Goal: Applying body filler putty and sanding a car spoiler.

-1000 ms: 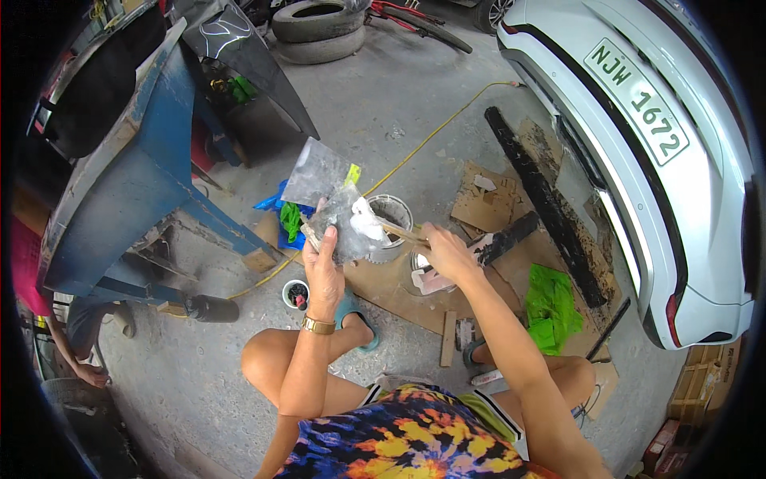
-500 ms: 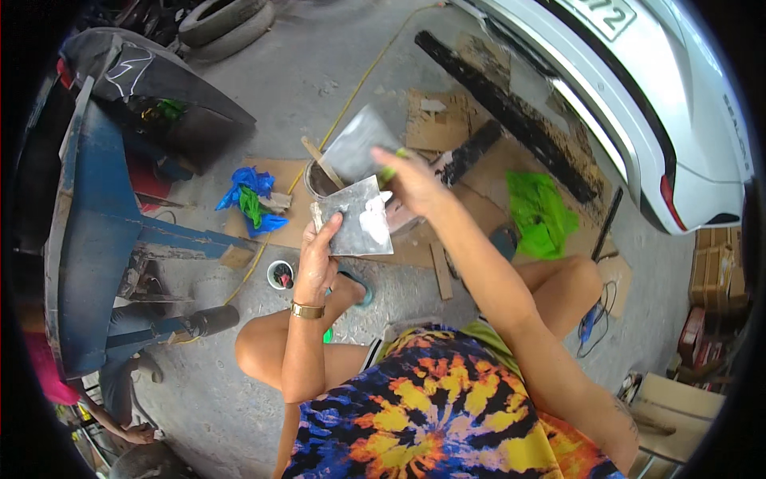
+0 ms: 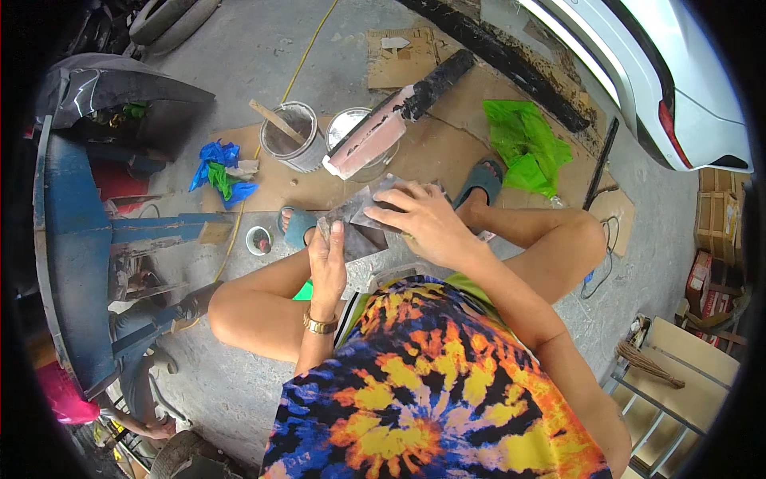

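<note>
My left hand (image 3: 327,262) grips a thin grey metal plate (image 3: 363,243) by its left edge, thumb on top. Over it, my right hand (image 3: 431,223) holds a second flat grey spreader plate (image 3: 371,196), fingers spread across its face. The two plates overlap, and I cannot tell whether they touch. Beyond them stands a tin of greyish paste (image 3: 313,156) with a wooden stick (image 3: 277,122) leaning in it. Beside that tin, a long pinkish and black piece (image 3: 373,145) lies across another round tin (image 3: 345,121).
Cardboard (image 3: 275,180) covers the floor ahead, with blue plastic (image 3: 215,153) on the left and green plastic (image 3: 523,136) on the right. A small cup (image 3: 258,240) sits near my left foot. A yellow hose (image 3: 307,56) runs past. Another person's hand (image 3: 159,429) shows lower left.
My right hand has come down and right with its plate, onto the left one. The left plate has tilted, and its white paste no longer shows. The view has shifted.
</note>
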Motion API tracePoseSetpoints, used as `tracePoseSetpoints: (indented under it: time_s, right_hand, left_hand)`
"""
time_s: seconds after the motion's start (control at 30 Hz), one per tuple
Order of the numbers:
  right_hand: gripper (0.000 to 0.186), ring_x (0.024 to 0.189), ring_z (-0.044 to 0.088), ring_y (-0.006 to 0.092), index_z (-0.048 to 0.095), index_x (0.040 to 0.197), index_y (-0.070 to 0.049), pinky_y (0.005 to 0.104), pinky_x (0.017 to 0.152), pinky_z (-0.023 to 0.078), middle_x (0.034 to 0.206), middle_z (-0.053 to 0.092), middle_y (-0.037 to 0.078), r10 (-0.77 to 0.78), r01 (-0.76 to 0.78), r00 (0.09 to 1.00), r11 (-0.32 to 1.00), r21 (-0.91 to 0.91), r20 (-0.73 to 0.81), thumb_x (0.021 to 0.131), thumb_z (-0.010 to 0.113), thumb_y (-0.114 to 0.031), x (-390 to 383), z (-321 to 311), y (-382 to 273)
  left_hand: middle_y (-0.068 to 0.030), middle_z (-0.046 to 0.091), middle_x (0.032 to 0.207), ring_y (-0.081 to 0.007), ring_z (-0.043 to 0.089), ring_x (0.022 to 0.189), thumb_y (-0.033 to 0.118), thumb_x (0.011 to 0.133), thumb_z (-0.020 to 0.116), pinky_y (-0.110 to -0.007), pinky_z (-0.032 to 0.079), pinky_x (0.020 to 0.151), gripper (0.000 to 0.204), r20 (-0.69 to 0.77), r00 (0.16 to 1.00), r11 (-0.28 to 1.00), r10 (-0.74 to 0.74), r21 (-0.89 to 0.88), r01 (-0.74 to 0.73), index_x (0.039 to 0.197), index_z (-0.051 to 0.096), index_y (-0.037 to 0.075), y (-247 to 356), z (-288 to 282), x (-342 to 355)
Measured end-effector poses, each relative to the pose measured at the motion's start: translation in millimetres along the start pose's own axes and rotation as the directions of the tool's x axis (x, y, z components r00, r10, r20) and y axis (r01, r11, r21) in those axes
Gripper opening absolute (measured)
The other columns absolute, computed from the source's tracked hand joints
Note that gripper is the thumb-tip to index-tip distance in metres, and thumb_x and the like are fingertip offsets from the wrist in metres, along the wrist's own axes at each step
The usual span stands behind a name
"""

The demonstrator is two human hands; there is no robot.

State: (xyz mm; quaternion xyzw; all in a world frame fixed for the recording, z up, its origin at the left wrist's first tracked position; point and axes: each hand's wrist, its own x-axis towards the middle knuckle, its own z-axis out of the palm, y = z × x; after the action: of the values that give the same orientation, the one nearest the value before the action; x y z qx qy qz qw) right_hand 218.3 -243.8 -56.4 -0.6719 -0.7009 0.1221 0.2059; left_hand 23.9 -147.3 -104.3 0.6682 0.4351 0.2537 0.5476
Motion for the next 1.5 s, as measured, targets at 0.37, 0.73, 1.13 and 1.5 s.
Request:
tracePoseSetpoints:
  time_s: [0.37, 0.73, 1.13, 1.5]
  right_hand:
    - [0.046, 0.119, 0.050, 0.0326, 0.061, 0.124, -0.017, 0.0479, 0.096, 0.041, 0.126, 0.058, 0.005, 0.005, -0.042, 0.975, 0.985, 0.165, 0.220, 0.080, 0.059, -0.005, -61, 14, 4]
    - [0.052, 0.107, 0.063, 0.0262, 0.043, 0.139, -0.005, 0.0496, 0.077, 0.060, 0.123, 0.060, 0.012, 0.275, -0.066, 0.930, -0.528, 0.847, 0.244, 0.090, 0.058, -0.012, -35, 26, 48]
    - [0.047, 0.106, 0.063, 0.0246, 0.045, 0.137, 0.000, 0.0426, 0.086, 0.056, 0.123, 0.060, 0.011, 0.288, -0.192, 0.922, -0.242, 0.951, 0.260, 0.092, 0.056, -0.007, -49, 17, 31]
    - [0.068, 0.130, 0.042, 0.0409, 0.045, 0.139, -0.016, 0.0435, 0.106, 0.040, 0.140, 0.038, 0.020, -0.068, 0.170, 0.969, 0.879, 0.446, -0.236, 0.078, 0.065, 0.008, -55, 58, -2]
  left_hand:
    - [-0.0117, 0.058, 0.107, -0.0214, 0.057, 0.089, 0.029, 0.100, 0.053, -0.029, 0.048, 0.078, 0.031, -0.260, 0.958, 0.958, -0.125, -0.282, 0.048, 0.105, 0.058, -0.002, 10, 12, -1]
    - [0.0004, 0.066, 0.105, -0.0092, 0.066, 0.083, 0.029, 0.096, 0.061, -0.022, 0.051, 0.057, 0.036, 0.230, 0.928, 0.590, -0.293, -0.720, 0.365, 0.127, 0.053, 0.013, 0, -2, -6]
    - [-0.0094, 0.057, 0.116, -0.0214, 0.066, 0.086, 0.030, 0.096, 0.058, -0.030, 0.055, 0.043, 0.047, -0.151, 0.935, 0.795, -0.320, -0.580, 0.178, 0.133, 0.041, 0.006, -10, -17, 8]
    - [-0.0017, 0.058, 0.122, -0.0157, 0.059, 0.109, 0.015, 0.092, 0.065, -0.034, 0.051, 0.091, 0.047, 0.092, 0.959, 0.572, -0.270, -0.786, 0.236, 0.134, 0.044, 0.012, -9, 33, -18]
